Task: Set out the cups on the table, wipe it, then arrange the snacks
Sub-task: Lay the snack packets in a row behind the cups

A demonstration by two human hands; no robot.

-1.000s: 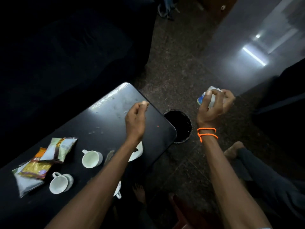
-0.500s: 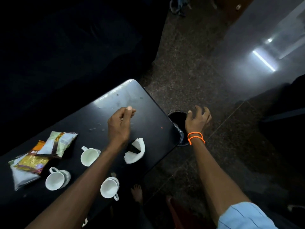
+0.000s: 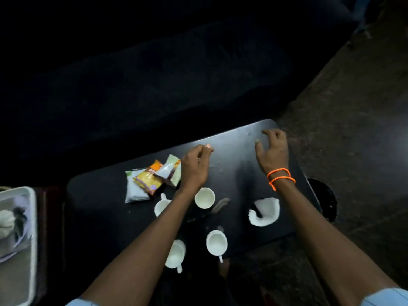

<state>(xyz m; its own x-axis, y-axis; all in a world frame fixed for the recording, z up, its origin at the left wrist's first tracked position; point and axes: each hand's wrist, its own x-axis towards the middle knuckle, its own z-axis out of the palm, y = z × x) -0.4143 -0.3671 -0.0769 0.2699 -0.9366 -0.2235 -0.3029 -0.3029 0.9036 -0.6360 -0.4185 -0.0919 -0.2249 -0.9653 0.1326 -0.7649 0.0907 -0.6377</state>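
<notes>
Several white cups stand on the black table (image 3: 240, 173): one (image 3: 204, 198) beside my left wrist, one (image 3: 160, 206) partly under my left forearm, two at the near edge (image 3: 216, 242) (image 3: 175, 253). A pile of snack packets (image 3: 150, 178) lies left of my left hand. A crumpled white tissue (image 3: 266, 212) rests near the table's right end. My left hand (image 3: 195, 167) hovers over the table with its fingers curled and pinched, nothing seen in it. My right hand (image 3: 272, 151) is spread, fingers apart, over the far right corner.
A round black bin (image 3: 326, 199) sits on the floor just past the table's right end. A grey tray (image 3: 19, 239) holding a pale cloth is at the left. A dark sofa runs behind the table. A bare foot (image 3: 223, 266) shows below the near edge.
My right hand held a crumpled wrapper, reached to the bin, and now hovers empty over the table's far right corner. The view has swung left, and my left hand moved towards the snack packets.
</notes>
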